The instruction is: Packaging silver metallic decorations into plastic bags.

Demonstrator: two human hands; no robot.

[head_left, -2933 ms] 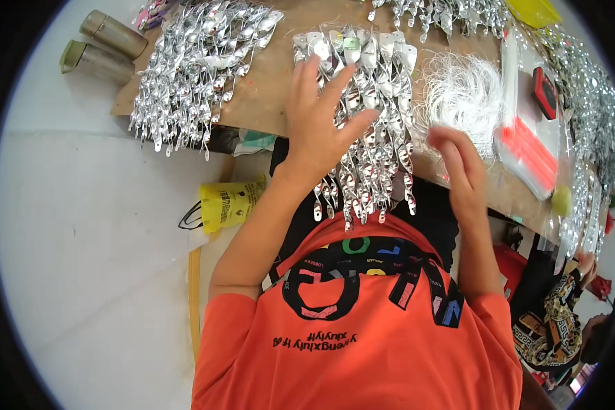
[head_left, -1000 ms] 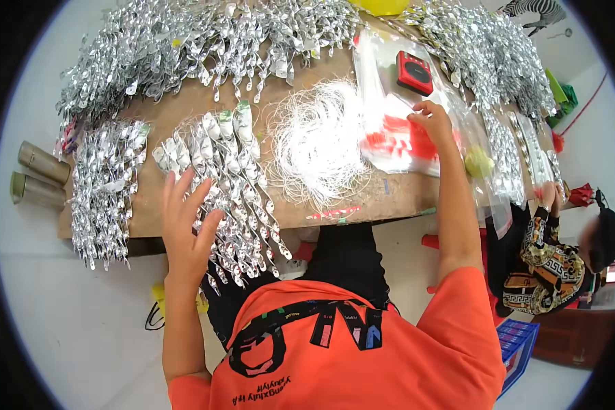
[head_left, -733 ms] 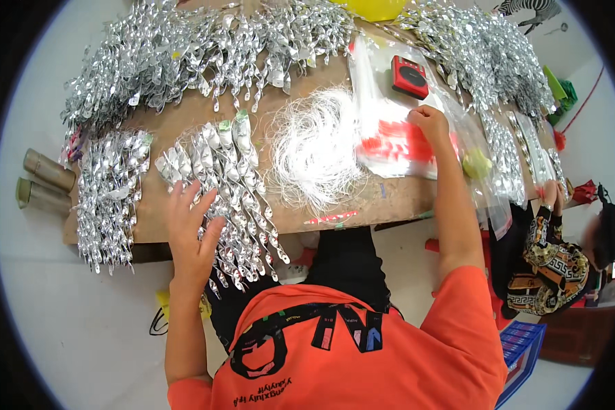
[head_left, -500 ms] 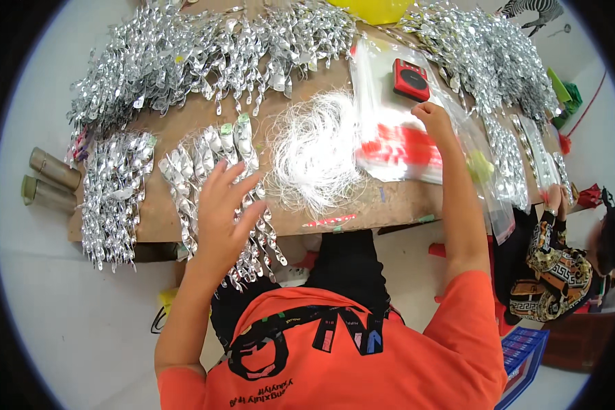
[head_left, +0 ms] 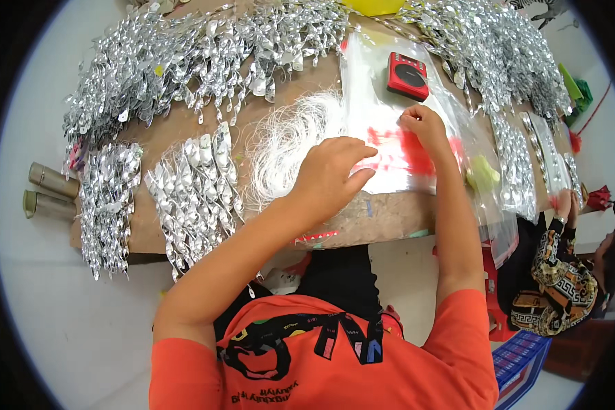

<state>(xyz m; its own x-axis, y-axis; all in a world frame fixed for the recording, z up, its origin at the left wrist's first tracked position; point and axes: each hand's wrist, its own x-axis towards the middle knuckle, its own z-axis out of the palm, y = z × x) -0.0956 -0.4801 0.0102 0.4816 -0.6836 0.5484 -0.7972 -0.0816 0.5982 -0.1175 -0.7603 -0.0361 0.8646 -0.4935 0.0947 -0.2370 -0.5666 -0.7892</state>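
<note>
My left hand (head_left: pixel 335 167) reaches across the near edge of a tangle of white string (head_left: pixel 283 140). Its fingers are apart, with nothing seen in them. Over a stack of clear plastic bags with red print (head_left: pixel 372 82), my right hand (head_left: pixel 425 130) has thumb and fingers pinched together; whatever they hold, if anything, cannot be made out. A small red radio-like speaker (head_left: pixel 408 76) lies on the bags just beyond that hand. Left of the string, a bundle of silver spiral strands (head_left: pixel 195 188) hangs over the table's near edge.
More silver strands (head_left: pixel 109 205) hang at the left, and thick heaps (head_left: pixel 178 65) cover the far side. Two cylindrical bottles (head_left: pixel 51 181) stand left of the table (head_left: pixel 362 225). A co-worker in a patterned top (head_left: pixel 560 283) sits at the right, above a blue crate (head_left: pixel 523 359).
My left hand has moved right, from the silver bundle to the string and bag edge. My right hand stays pinched over the bags, slightly lower and left.
</note>
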